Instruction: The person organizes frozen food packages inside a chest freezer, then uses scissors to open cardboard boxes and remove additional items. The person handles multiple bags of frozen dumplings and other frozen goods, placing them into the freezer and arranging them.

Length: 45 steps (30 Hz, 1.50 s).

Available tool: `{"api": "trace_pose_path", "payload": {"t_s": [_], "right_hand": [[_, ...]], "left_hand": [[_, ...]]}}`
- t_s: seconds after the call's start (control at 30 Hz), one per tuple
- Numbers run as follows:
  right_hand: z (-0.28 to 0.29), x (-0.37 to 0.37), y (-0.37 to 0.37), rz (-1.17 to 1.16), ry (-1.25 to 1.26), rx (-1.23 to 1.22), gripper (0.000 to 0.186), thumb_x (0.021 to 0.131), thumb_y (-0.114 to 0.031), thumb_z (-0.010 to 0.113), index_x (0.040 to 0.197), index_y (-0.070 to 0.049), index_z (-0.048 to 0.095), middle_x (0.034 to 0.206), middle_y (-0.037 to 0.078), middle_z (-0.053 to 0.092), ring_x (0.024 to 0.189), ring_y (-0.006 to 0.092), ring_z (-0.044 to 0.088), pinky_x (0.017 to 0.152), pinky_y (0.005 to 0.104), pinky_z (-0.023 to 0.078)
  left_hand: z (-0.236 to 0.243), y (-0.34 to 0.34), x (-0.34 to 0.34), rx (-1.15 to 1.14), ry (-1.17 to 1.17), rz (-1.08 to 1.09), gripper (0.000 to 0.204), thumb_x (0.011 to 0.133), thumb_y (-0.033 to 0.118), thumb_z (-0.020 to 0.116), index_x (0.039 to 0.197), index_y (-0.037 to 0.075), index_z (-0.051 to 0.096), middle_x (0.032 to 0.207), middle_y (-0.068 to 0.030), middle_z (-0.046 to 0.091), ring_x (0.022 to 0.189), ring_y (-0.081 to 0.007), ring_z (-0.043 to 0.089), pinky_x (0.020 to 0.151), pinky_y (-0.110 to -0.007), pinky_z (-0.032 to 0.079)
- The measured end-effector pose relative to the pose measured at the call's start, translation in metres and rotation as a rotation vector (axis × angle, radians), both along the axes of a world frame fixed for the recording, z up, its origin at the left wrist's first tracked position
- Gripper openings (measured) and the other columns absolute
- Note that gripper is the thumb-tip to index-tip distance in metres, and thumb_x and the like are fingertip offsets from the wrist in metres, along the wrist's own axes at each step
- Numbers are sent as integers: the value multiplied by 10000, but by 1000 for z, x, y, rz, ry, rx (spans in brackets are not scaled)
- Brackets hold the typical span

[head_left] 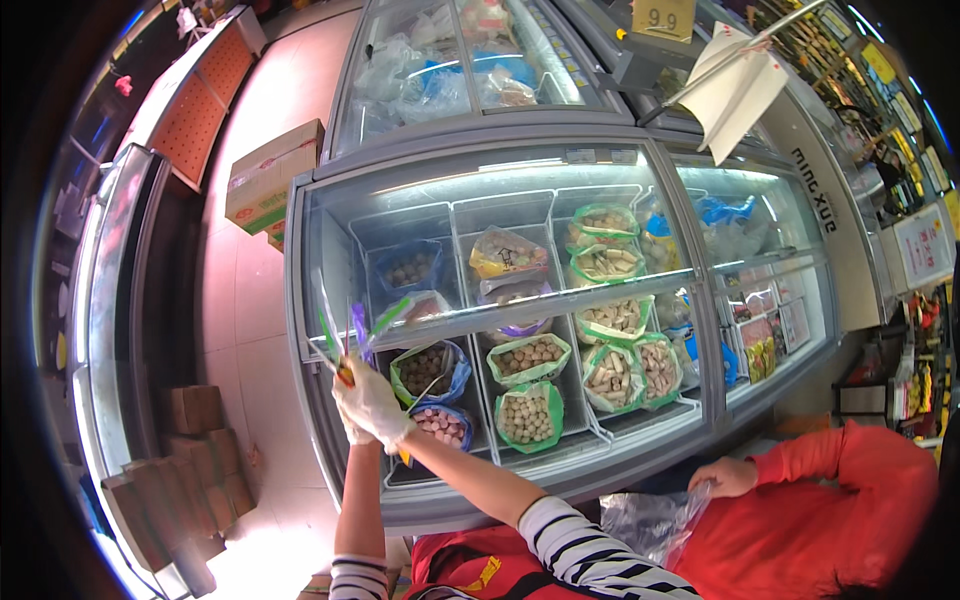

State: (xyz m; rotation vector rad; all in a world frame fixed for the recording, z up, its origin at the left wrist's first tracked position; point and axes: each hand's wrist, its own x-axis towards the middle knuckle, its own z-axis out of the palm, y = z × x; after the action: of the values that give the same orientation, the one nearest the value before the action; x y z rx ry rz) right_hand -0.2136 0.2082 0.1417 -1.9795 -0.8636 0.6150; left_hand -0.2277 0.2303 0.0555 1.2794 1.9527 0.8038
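My two hands meet above the front left corner of the chest freezer, both in thin whitish gloves. My right hand (376,399) is closed around a bunch of narrow green, purple and clear plastic strips (360,328), which stick up past its fingers. Below and behind it, my left hand (354,428) is mostly covered, so its fingers do not show. Something small and orange-yellow peeks out beside the fingers. Just right of the hands are an opened bag of brown balls (428,370) and a bag of pink pieces (440,426).
The chest freezer (500,310) has wire dividers and several opened bags of frozen balls and sticks. A glass lid edge crosses its middle. At right, a person in red (830,500) holds a clear plastic bag (650,525). Cardboard boxes (275,175) stand left of the freezer.
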Motion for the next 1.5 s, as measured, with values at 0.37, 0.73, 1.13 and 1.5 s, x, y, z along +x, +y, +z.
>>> {"api": "trace_pose_path", "payload": {"t_s": [0.37, 0.73, 1.13, 1.5], "right_hand": [[11, -280, 31, 153, 536, 275, 350, 901, -219, 581, 1213, -74, 519, 962, 217, 648, 903, 373, 651, 742, 425, 507], [-39, -478, 72, 762, 601, -30, 408, 906, -226, 590, 1276, -68, 522, 936, 183, 662, 859, 276, 674, 723, 356, 512], [-107, -400, 230, 114, 1531, 34, 399, 940, -268, 454, 1260, -39, 517, 915, 124, 636, 683, 169, 565, 613, 286, 477], [-467, -231, 452, -549, 124, -617, 784, 695, -280, 832, 1304, 24, 442, 1217, 193, 551, 1078, 300, 575, 950, 344, 458]], "left_hand": [[11, 50, -358, -293, -1464, -68, 166, 955, 81, 474, 1096, 51, 556, 946, -76, 628, 816, -189, 626, 711, -317, 545], [-53, 60, -620, -535, -1382, 354, 349, 959, 335, 482, 1085, 31, 596, 927, -129, 663, 812, -251, 641, 739, -386, 541], [-105, 223, -593, -714, -1320, 683, 78, 949, 57, 409, 890, 105, 430, 643, 8, 449, 473, -83, 374, 440, -227, 343], [-281, 470, -585, -683, -917, 376, 206, 933, 50, 489, 1122, 15, 561, 705, -2, 485, 529, -54, 413, 464, -154, 357]]}}
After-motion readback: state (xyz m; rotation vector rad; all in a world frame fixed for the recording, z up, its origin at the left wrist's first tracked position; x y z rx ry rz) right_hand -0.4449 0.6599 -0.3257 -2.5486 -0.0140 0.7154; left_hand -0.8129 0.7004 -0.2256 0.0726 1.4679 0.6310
